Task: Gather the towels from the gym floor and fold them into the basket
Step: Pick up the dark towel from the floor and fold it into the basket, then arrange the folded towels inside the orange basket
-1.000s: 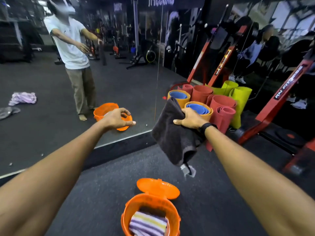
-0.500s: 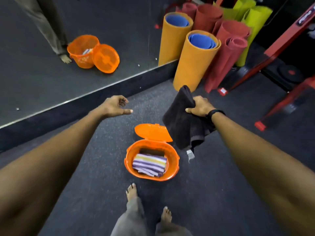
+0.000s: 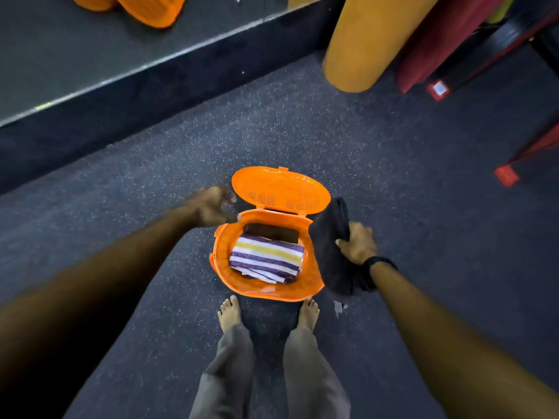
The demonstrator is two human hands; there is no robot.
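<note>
At the far left a mirror point(image 3: 75, 55) is standing along the wall above a dark baseboard, and it is reflecting an orange basket near the top edge. The left hand point(image 3: 211, 207) is hovering just beside the left rim of the orange basket point(image 3: 266, 293); it is motion-blurred, so its fingers seem to be loosely curled and holding nothing, though that is hard to confirm. The basket is sitting on the speckled dark gym floor point(image 3: 408, 207), directly in front of the person's bare feet point(image 3: 230, 311), with its perforated orange lid point(image 3: 281, 189) standing open at the far side. A folded towel striped in purple, white and yellow point(image 3: 266, 257) is lying inside the basket on top of something darker. Over the basket's right rim, the right hand point(image 3: 357, 243) is gripping a dark grey towel point(image 3: 329, 252), fingers curled round the bunched cloth, which is hanging down beside the basket's right wall with a small tag dangling at its lower end. A black band is sitting on that wrist. Farther right and beyond, a rolled orange mat point(image 3: 369, 40) and a rolled dark red mat point(image 3: 438, 40) are leaning upright, near red equipment feet point(image 3: 506, 176) on the floor.
</note>
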